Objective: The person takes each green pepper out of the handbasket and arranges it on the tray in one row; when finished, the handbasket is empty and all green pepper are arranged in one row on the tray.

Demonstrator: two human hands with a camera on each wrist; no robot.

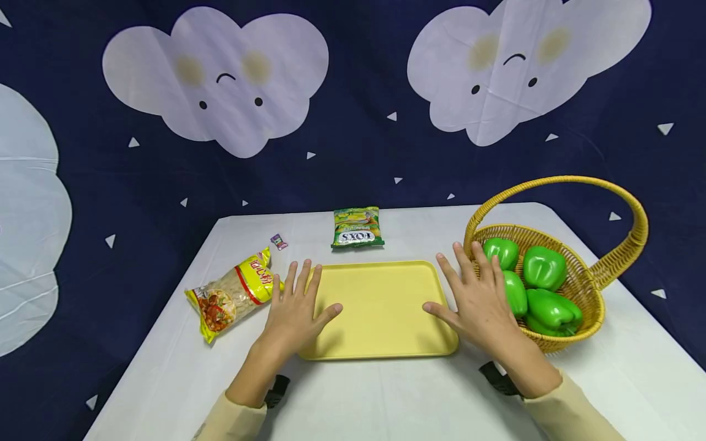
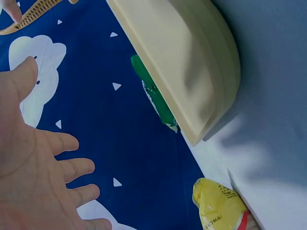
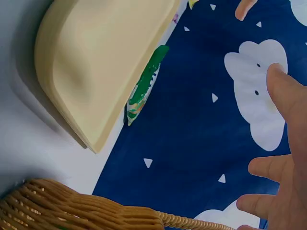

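Currently the yellow tray (image 1: 380,312) lies flat on the tabletop (image 1: 386,398), between the left hand (image 1: 293,315) and right hand (image 1: 481,300), each grip empty, fingers spread. A careless rightward sweep could bump the basket (image 1: 593,315), tipping out its 4 peppers (image 1: 545,268); a leftward one might shove the bag (image 1: 231,298).

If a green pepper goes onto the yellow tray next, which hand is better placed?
Probably the right hand: it is empty and nearer the basket of green peppers; the left hand is across the yellow tray, nearer the noodle packet.
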